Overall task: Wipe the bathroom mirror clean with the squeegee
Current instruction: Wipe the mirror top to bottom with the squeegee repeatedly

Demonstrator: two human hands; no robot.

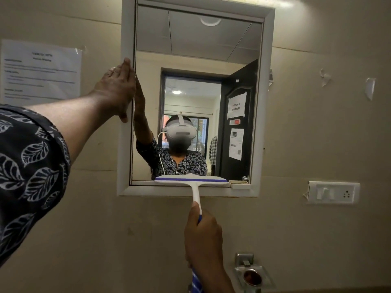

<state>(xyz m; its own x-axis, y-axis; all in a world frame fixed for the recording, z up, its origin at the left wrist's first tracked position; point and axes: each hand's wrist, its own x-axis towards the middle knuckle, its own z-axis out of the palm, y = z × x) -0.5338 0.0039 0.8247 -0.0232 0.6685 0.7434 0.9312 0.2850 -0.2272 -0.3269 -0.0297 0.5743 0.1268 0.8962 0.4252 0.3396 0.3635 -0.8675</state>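
Note:
A white-framed mirror [232, 60] hangs on the beige wall. The white squeegee [191, 180], with a blue strip along its blade, lies against the bottom edge of the glass. My right hand [203, 235] grips its handle from below, thumb pointing up along the shaft. My left hand [118, 87] rests flat with straight fingers on the left side of the mirror frame. The glass reflects a person wearing a white headset and an open dark door behind.
A taped paper notice [41, 69] hangs on the wall left of the mirror. A white switch and socket plate [333, 192] sits at the right. A metal holder [251, 273] is mounted low on the wall. A blue striped cloth [196, 282] shows beside my right wrist.

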